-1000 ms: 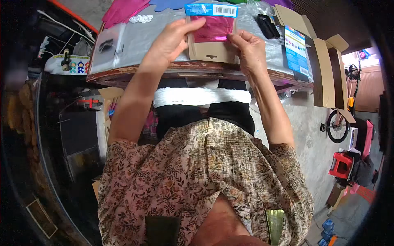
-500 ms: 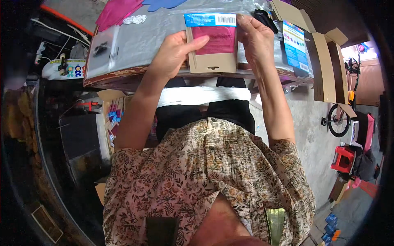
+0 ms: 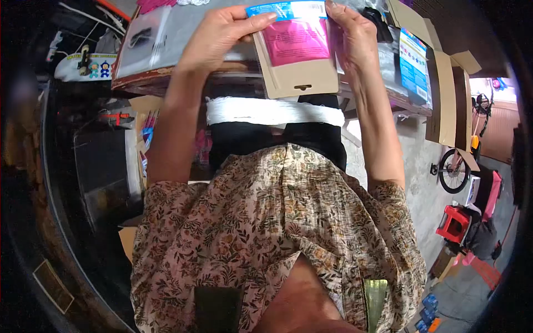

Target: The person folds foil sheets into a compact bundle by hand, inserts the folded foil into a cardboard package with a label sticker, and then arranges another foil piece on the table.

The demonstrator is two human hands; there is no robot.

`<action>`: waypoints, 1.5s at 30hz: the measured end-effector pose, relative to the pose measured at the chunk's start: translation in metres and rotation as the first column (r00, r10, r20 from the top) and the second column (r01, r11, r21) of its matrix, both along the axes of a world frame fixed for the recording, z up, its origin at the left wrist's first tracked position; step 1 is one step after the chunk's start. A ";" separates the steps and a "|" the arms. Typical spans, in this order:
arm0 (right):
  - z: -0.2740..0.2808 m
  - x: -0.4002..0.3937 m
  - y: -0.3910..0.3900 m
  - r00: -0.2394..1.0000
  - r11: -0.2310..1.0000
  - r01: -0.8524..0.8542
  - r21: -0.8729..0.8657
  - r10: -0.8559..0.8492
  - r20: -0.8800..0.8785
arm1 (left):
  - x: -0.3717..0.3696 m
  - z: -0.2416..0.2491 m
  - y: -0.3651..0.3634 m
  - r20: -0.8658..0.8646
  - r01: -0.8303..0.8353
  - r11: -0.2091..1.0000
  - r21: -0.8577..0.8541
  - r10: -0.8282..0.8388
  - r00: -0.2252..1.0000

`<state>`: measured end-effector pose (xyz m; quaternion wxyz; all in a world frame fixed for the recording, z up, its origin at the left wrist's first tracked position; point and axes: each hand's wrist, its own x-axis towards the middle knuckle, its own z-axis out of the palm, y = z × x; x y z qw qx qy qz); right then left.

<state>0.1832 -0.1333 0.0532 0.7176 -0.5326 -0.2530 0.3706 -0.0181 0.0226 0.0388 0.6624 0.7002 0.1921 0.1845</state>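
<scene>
Between my two hands is a flat retail package (image 3: 300,41) with a cardboard back, a pink panel with small print and a blue label strip carrying a barcode. Its hanging slot points toward me. My left hand (image 3: 225,33) grips the package's left side near the blue strip, thumb on top. At the far right corner, my right hand (image 3: 352,30) pinches the edge by the barcode. Under the package lies the table (image 3: 222,55) with a grey plastic cover. A bundle of white strands (image 3: 272,112) rests across my lap.
A blue printed box (image 3: 413,64) stands at the table's right, beside open cardboard cartons (image 3: 441,100). A clear bag with a dark item (image 3: 141,39) lies at the left. Below the table, a carton (image 3: 145,108) holds colourful packages. A red stool (image 3: 454,225) is on the floor.
The package is higher in view and turned slightly, its slot end swinging right. My left thumb has moved from the pink panel up to the blue strip. The whole view has shifted a little.
</scene>
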 end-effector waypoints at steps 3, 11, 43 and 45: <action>0.029 -0.017 0.004 0.995 0.996 -0.083 -0.020 0.084 0.051 | -0.039 0.060 -0.010 -0.190 -0.058 0.988 0.142 0.085 0.978; -0.010 0.011 -0.010 0.863 0.942 -0.319 -0.101 0.333 0.380 | -0.262 0.028 -0.064 0.372 -0.903 0.425 -0.064 0.850 0.374; -0.047 0.004 -0.023 0.914 0.966 -0.046 -0.253 0.142 0.379 | -0.250 -0.075 0.082 0.317 -0.800 0.078 0.595 0.892 0.323; -0.046 0.004 -0.024 0.927 0.964 -0.037 -0.263 0.132 0.352 | -0.195 -0.026 0.122 0.332 -0.677 0.219 0.703 0.741 0.584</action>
